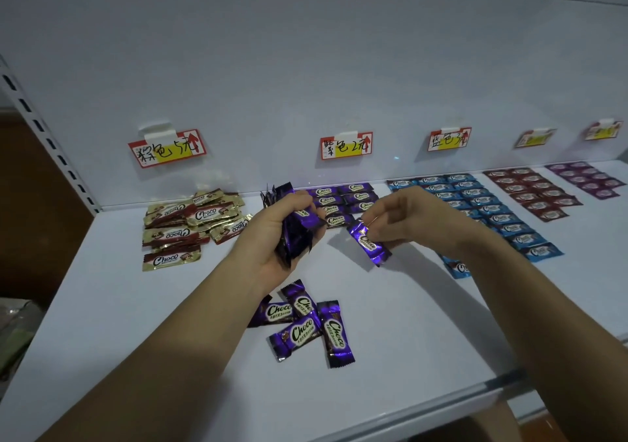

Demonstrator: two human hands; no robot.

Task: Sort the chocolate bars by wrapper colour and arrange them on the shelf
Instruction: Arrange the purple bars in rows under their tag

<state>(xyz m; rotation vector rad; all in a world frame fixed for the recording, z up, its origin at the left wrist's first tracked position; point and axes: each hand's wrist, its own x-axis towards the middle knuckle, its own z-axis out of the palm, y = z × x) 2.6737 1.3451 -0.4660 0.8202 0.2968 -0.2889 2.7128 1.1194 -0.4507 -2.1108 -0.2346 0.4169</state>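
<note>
Left hand (272,241) is clutching a bunch of purple bars (295,237) over the middle of the shelf (102,305), fingers curled right round them. They're overlapping too much to count. Right hand (407,217) is pinching one single purple bar (368,242) by its end, and it's hanging tilted just over the shelf.

Four loose purple bars (299,322) are lying in a messy overlap nearer the front edge. Toward the back edge, seven lined-up purple bars (343,200) are showing in two neat columns, with the hands covering part of that block.

A gold-and-brown pile (193,217) is sitting near the back left corner, with one gold bar (171,259) lying apart on its front side. Blue bars (503,219) are lining up in rows to the right of the purple block, with the right arm hiding some. Dark red bars (540,191) and a pinkish lot (591,180) are sitting toward the back right corner, too blurry to count. Five price tags (346,146) are sticking on the back wall.
</note>
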